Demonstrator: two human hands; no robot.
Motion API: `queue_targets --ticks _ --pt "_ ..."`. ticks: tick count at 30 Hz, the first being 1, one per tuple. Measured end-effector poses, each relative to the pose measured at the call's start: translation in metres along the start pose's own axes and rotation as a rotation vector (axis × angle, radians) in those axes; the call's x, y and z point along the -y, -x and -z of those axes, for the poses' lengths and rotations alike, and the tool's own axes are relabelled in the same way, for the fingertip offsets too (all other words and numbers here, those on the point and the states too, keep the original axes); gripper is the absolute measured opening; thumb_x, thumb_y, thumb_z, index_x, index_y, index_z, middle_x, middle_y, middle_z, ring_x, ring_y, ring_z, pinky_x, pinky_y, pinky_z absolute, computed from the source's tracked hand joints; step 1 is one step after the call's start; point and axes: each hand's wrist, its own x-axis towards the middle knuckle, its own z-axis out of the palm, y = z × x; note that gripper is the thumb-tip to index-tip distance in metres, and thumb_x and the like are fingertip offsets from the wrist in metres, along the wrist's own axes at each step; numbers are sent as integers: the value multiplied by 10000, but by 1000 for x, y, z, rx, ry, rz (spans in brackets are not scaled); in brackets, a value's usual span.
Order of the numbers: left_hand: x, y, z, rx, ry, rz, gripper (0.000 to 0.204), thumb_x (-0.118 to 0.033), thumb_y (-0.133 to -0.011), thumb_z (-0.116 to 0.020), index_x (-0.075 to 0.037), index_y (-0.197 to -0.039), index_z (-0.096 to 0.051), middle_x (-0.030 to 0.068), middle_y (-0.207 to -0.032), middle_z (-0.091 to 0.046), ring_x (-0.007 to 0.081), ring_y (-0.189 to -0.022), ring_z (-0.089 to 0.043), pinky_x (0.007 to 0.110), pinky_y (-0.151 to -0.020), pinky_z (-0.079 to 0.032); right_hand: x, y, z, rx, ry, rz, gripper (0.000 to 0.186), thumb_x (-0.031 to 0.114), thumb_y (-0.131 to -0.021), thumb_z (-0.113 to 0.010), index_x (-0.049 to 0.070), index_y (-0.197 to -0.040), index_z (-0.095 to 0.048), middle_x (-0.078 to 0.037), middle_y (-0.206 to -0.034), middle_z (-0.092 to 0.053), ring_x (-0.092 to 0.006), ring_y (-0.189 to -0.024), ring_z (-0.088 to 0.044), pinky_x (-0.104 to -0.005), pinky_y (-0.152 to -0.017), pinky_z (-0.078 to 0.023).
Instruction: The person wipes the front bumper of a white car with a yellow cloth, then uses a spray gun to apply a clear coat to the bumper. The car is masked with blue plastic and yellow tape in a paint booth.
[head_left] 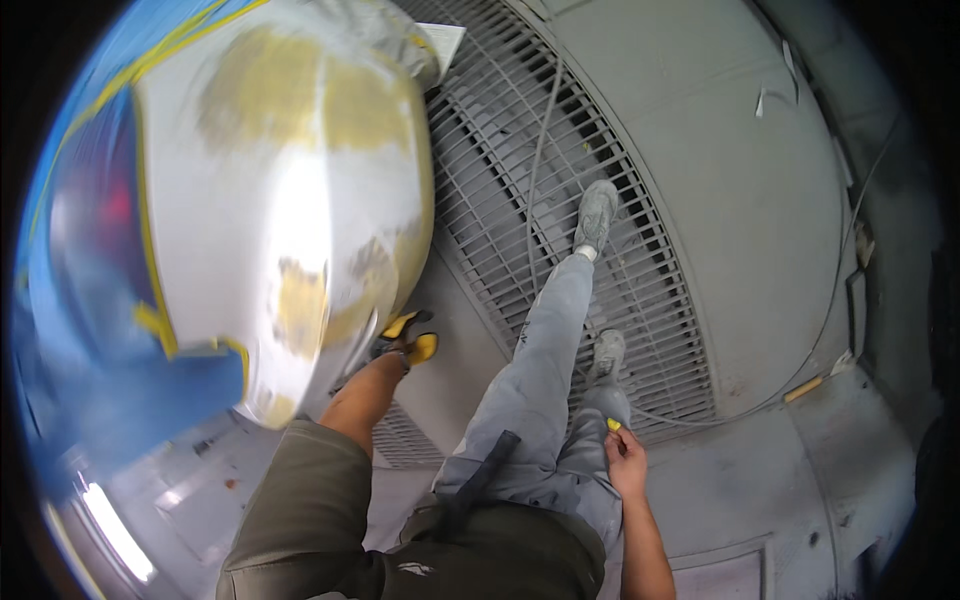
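Panel: white car body panel (290,200), patched with yellowish filler, edged with yellow tape and blue masking film (120,400), fills your upper left view.
Left hand: your left hand (395,345) is closed around a yellow and black tool (412,338), held just beside the lower edge of the panel; whether the tool touches the panel cannot be told.
Right hand: your right hand (627,455) rests low against your right thigh, fingers pinched narrow on a small yellow piece (613,425).
Floor: metal floor grate (640,300) lies under your grey shoes (597,215).
Hose: a thin grey hose (535,180) runs across the grate, near your forward foot.
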Motion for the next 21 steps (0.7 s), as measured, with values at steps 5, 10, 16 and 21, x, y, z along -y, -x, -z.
queue_targets --ticks 5,10,16,21 --pt "199 54 4 65 -107 66 665 -619 -888 -666 -161 -1365 -737 107 -1415 -706 311 -1325 -648 506 -1092 -490 -26 46 39 43 508 83 329 181 -951 -753 46 -1251 -758 -154 -1049 -789 -239 -945 -755 -350 -893 -570" --pt "368 206 -23 520 -219 -130 662 -592 -892 -689 -131 -1365 -733 121 -1417 -703 315 -1321 -645 498 -1098 -486 -47 75 66 244 1046 17 404 393 -935 -708 114 -1219 -776 -192 -1034 -793 -370 -996 -768 -445 -890 -595" --pt "473 337 -188 1031 -54 -416 659 -560 -897 -717 -95 -1365 -728 139 -1420 -698 318 -1316 -641 490 -1105 -480 -44 50 35 474 1463 267 456 459 -944 -648 117 -1234 -731 -229 -1147 -759 -440 -1144 -694 -525 -977 -562" --pt "532 403 -321 1027 330 -392 658 -533 -902 -740 -65 -1364 -723 154 -1423 -695 322 -1312 -638 482 -1111 -476 -29 51 -68 520 1698 328 522 419 -993 -613 67 -1372 -681 -223 -1256 -745 -417 -1174 -698 -523 -985 -567"
